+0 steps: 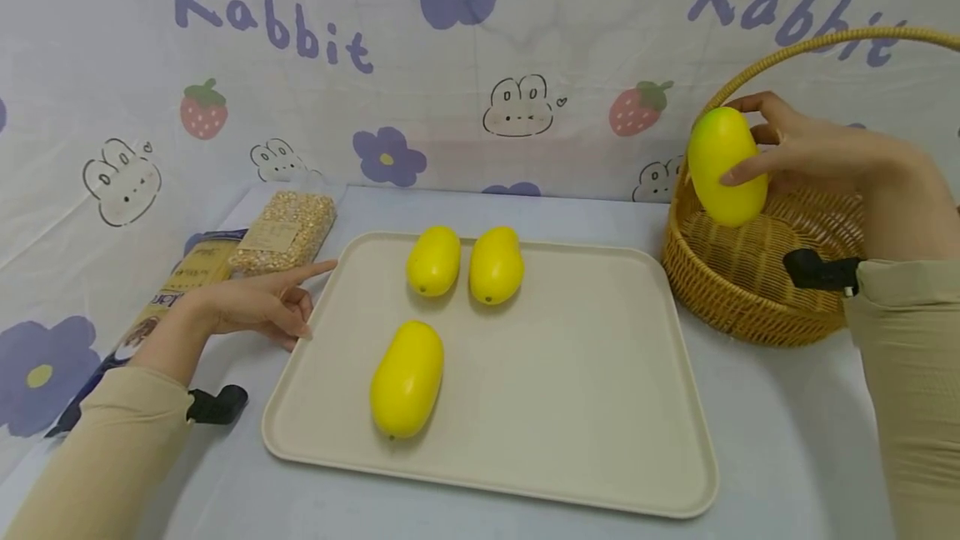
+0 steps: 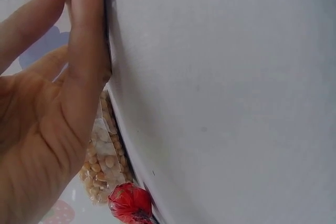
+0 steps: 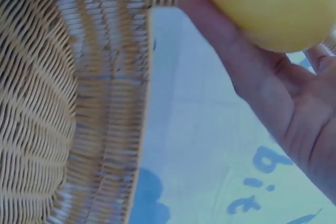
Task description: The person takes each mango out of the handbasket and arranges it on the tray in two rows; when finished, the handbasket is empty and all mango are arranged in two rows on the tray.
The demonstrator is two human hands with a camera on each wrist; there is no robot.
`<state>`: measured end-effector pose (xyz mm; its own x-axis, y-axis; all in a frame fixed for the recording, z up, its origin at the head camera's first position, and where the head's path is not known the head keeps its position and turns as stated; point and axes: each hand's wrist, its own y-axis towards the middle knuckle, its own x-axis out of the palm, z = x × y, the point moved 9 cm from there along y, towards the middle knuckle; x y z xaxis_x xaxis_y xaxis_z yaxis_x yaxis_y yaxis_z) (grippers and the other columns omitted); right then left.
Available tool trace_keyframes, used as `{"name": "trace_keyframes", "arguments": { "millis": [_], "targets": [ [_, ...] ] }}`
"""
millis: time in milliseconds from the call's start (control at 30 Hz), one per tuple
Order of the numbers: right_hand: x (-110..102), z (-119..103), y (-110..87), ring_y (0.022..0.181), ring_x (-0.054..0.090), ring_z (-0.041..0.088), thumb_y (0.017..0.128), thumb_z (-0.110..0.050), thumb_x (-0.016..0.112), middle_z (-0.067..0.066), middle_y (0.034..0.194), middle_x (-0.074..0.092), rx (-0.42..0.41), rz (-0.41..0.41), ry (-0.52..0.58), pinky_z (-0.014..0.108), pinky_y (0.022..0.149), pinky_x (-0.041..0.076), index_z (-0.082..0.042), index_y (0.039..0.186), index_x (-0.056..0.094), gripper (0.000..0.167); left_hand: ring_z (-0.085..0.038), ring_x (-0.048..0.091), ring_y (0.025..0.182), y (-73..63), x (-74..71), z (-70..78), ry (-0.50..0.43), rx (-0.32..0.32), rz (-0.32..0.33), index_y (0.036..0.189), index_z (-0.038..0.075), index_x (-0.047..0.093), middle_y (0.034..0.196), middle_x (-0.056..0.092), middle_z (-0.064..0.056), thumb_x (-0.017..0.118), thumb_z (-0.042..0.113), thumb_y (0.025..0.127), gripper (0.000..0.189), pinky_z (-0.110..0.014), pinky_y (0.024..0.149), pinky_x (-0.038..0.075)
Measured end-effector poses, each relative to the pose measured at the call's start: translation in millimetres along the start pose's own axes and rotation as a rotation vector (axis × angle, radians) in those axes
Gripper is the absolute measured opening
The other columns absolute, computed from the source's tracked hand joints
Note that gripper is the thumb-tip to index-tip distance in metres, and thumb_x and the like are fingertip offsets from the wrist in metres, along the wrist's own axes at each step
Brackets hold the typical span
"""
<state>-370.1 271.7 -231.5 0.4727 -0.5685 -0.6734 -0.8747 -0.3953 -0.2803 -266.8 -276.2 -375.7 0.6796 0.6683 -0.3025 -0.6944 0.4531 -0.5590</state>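
Note:
My right hand [image 1: 806, 148] grips a yellow mango [image 1: 723, 165] with a greenish top, thumb on its near side. The mango hangs over the left part of a wicker basket [image 1: 720, 302]. It shows large in the right wrist view, with the fingers partly hidden behind it. My left hand [image 1: 255, 302] is at the left edge of a beige tray [image 1: 570, 390], its index finger stretched toward the far corner. Its thumb and another finger pinch the rim in the left wrist view. Three more mangoes lie on the tray: a pair [image 1: 433, 261] at the back, one [image 1: 407, 379] nearer.
Behind my left hand lie a clear bag of corn kernels [image 1: 288, 223] and a blue and yellow package [image 1: 180, 282]. The basket's tall handle [image 1: 825, 40] arches up at the right. A printed curtain [image 1: 450, 107] hangs along the back of the white table [image 1: 765, 440].

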Motion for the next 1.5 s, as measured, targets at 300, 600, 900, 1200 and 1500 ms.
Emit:
{"name": "trace_keyframes", "arguments": {
  "millis": [300,600,900,1200,1500],
  "targets": [
    [21.8,-46.7,-13.1,0.109,0.056,0.03,0.094,-0.032,0.066,0.019,0.151,0.03,-0.08,-0.009,-0.144,0.035,0.08,0.056,-0.049,0.148,0.006,0.082,-0.012,0.054,0.077,0.0,-0.9,0.0,-0.007,0.002,-0.002,0.16,0.028,0.0,0.088,0.05,-0.003,0.071,0.005,0.084,0.106,-0.027,0.075,0.058],
    [44.7,-82.1,-15.0,0.119,0.053,0.034,0.089,-0.034,0.071,0.015,0.142,0.042,-0.131,0.005,-0.216,0.045,0.09,0.049,-0.044,0.143,0.015,0.078,-0.012,0.055,0.078,1.1,0.0,-0.9,-0.01,0.007,-0.004,0.16,0.028,0.0,0.089,0.05,-0.003,0.071,0.004,0.085,0.106,-0.028,0.076,0.058],
    [67.7,-101.5,-10.7,0.118,0.056,0.033,0.085,-0.028,0.077,0.014,0.134,0.043,-0.172,0.006,-0.105,0.038,0.084,0.056,-0.036,0.138,0.017,0.08,-0.012,0.055,0.077,-1.0,0.8,1.5,-0.008,0.007,-0.001,0.16,0.028,-0.001,0.088,0.05,-0.004,0.071,0.004,0.085,0.107,-0.027,0.075,0.058],
    [94.9,-118.0,-5.1,0.106,0.057,0.033,0.084,-0.016,0.076,0.017,0.123,0.047,-0.263,-0.041,0.038,0.04,0.078,0.057,-0.03,0.136,0.022,0.076,-0.012,0.055,0.077,-1.1,0.9,0.3,-0.012,0.008,-0.002,0.16,0.028,-0.001,0.088,0.05,-0.003,0.071,0.004,0.085,0.107,-0.027,0.075,0.058],
    [120.9,-125.8,0.3,0.106,0.057,0.033,0.084,-0.017,0.076,0.016,0.123,0.048,-0.312,-0.087,0.077,0.042,0.075,0.058,-0.027,0.139,0.027,0.075,-0.012,0.055,0.077,-1.2,0.3,-0.5,-0.011,0.003,0.002,0.16,0.029,0.0,0.088,0.05,-0.003,0.072,0.005,0.084,0.107,-0.027,0.075,0.058]
  ]
}}
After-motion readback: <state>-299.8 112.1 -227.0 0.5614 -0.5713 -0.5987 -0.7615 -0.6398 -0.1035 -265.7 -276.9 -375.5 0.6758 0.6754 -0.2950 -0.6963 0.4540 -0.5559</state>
